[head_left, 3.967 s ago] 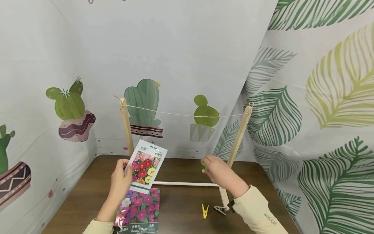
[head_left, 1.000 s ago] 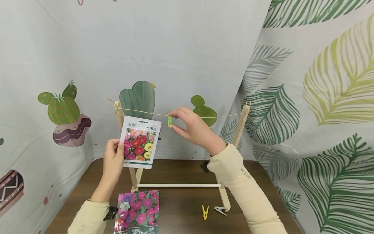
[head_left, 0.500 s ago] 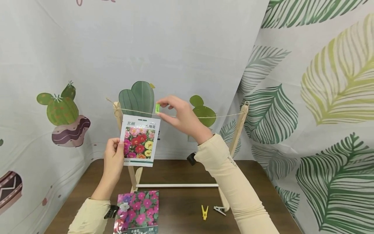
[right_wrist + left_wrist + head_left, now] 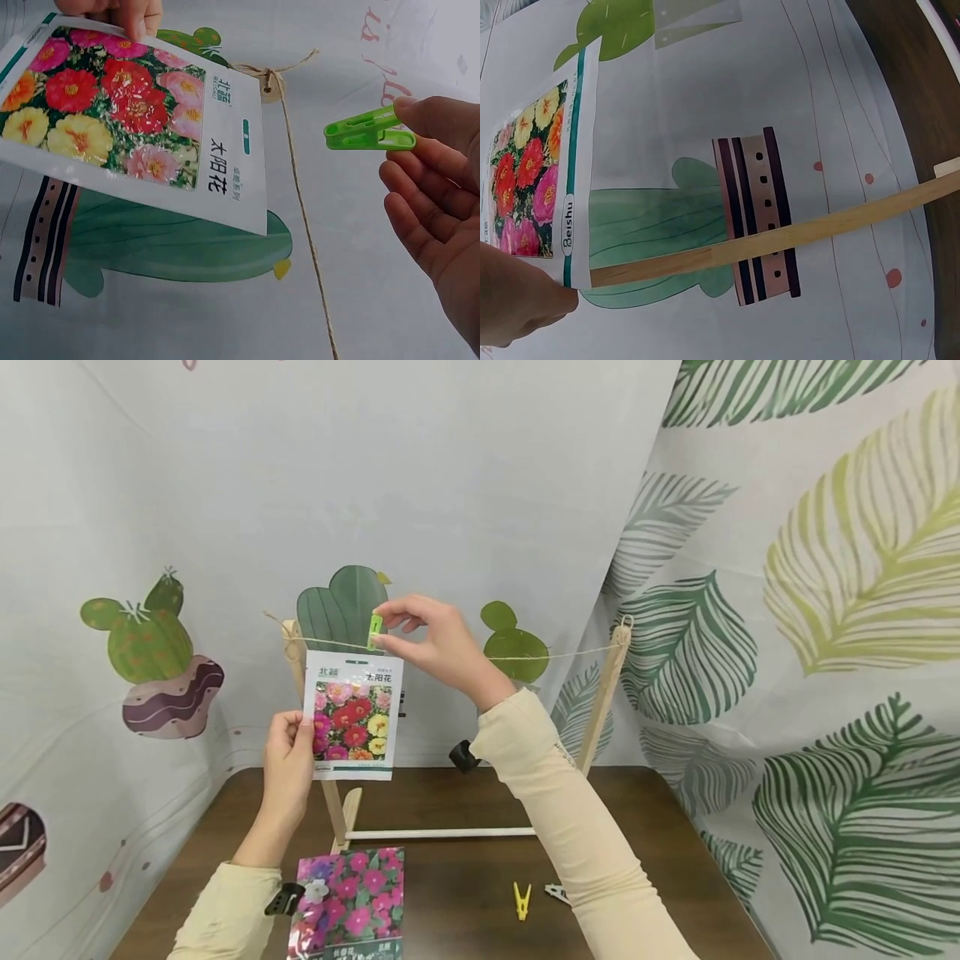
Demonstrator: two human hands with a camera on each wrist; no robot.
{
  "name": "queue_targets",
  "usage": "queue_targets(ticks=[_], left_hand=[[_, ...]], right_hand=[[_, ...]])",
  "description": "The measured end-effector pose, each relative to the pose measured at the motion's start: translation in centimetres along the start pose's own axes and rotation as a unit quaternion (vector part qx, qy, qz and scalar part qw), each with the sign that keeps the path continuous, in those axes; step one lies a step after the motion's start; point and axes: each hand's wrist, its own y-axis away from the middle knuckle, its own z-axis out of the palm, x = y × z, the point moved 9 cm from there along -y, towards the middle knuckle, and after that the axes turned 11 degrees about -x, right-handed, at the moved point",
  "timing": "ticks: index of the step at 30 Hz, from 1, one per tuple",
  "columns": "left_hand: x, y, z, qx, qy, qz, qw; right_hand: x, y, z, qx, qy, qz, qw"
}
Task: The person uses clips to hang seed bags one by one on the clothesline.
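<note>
My left hand (image 4: 288,768) pinches the left edge of a white seed packet (image 4: 352,718) printed with red, pink and yellow flowers. The packet hangs upright, its top edge close to the twine (image 4: 562,654). Above that edge my right hand (image 4: 442,643) pinches a green clothespin (image 4: 375,631) by its handle ends. In the right wrist view the clothespin (image 4: 367,129) points at the twine (image 4: 301,195) and the packet (image 4: 135,112), apart from both. The left wrist view has the packet's lower part (image 4: 536,172) at the fingers of my left hand (image 4: 525,300).
The twine runs between two wooden posts (image 4: 606,693) joined low down by a white rod (image 4: 442,833). On the brown table (image 4: 465,893) lie more seed packets (image 4: 352,897), a yellow clothespin (image 4: 522,901) and a grey clothespin (image 4: 557,892), partly behind my right sleeve.
Both hands have risen from near the table to the twine. Lately my right hand has carried the green clothespin left, above the packet's top edge. My left hand has kept its grip on the packet.
</note>
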Motion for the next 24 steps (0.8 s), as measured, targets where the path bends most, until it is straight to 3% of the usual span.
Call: queue_targets(ticks=[13, 24], left_hand=[[-0.1, -0.5, -0.2, 0.005, 0.011, 0.008, 0.9999], [0.4, -0.3, -0.2, 0.007, 0.016, 0.016, 0.9997]], right_hand=[[-0.2, -1.7, 1.6, -0.029, 0.005, 0.028, 0.9992], [0.6, -2.7, 2.0, -0.024, -0.005, 0.054, 0.9982]])
